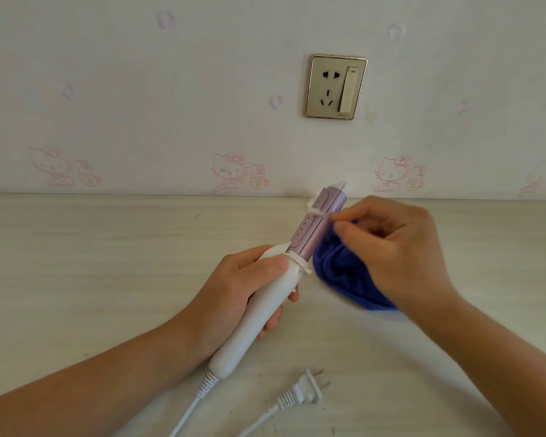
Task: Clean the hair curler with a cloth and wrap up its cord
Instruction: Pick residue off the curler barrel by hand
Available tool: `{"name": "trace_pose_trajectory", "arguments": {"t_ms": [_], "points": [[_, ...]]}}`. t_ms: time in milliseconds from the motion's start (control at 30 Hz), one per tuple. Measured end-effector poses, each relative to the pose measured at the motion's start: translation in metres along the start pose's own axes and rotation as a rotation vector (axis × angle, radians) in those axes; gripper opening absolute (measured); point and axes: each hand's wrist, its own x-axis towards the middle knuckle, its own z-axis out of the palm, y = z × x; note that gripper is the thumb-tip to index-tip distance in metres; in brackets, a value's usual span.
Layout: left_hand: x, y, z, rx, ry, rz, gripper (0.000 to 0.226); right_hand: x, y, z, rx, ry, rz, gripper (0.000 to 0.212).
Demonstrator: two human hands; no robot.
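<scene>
Head view: the left hand (243, 288) grips the white handle of the hair curler (262, 313), held above the table (108, 279) at centre, its lilac barrel (319, 225) tilted up and away to the far right. The right hand (401, 247) has its fingers curled, thumb and forefinger tips meeting at the barrel's right edge; whether they pinch anything cannot be told. It hovers over the blue cloth (338, 272) lying bunched on the table just right of the barrel. The cord (186, 414) leaves the handle's near end and runs off the near edge, its plug (304, 389) lies loose on the table, and a wall socket (334, 86) sits on the far wall.
</scene>
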Motion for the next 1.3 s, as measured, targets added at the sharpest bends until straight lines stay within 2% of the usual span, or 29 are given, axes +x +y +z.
{"name": "trace_pose_trajectory", "arguments": {"t_ms": [67,100,200,267,400,467,600,667,733,800,867,933,1100,1300], "points": [[-0.001,0.0,0.001,0.013,-0.005,0.006,0.025,0.009,0.004,-0.007,0.005,0.09,0.04,0.022],[-0.001,0.0,0.001,0.013,0.004,0.009,0.025,0.008,0.004,-0.005,0.013,0.081,0.036,0.023],[0.004,0.001,0.002,-0.024,0.048,0.011,0.033,-0.015,-0.005,0.013,0.065,-0.142,-0.025,0.02],[0.005,0.001,0.004,-0.034,0.048,0.011,0.034,-0.02,-0.007,0.017,0.056,-0.198,-0.041,0.017],[0.005,-0.002,0.005,0.004,-0.036,0.016,0.029,0.006,0.002,-0.004,0.005,0.057,0.034,0.023],[0.004,-0.003,0.004,0.009,-0.038,0.014,0.034,0.004,0.002,-0.003,0.016,0.046,0.017,0.023],[0.006,0.0,0.004,-0.04,-0.001,-0.008,0.04,-0.014,-0.007,0.012,0.037,-0.119,-0.033,0.015],[0.011,0.003,0.005,-0.18,-0.028,-0.069,0.037,-0.004,-0.003,0.003,0.015,-0.031,-0.002,0.019],[0.011,0.005,0.007,-0.313,-0.055,-0.137,0.044,0.005,0.0,-0.006,-0.003,0.052,0.03,0.022],[0.006,0.002,0.005,-0.221,-0.068,-0.079,0.049,0.002,-0.002,-0.002,0.003,0.023,0.017,0.022],[0.0,0.0,0.004,-0.114,-0.055,-0.031,0.06,-0.011,-0.006,0.01,0.024,-0.093,-0.001,0.021],[0.0,0.0,0.002,-0.075,-0.031,-0.014,0.058,-0.014,-0.007,0.013,0.008,-0.134,-0.003,0.021],[0.002,-0.002,0.004,0.019,-0.027,0.026,0.045,0.01,0.0,-0.011,-0.02,0.095,0.045,0.023],[0.001,-0.003,0.005,0.042,0.018,0.013,0.052,0.012,0.004,-0.016,0.03,0.147,0.064,0.017]]}}
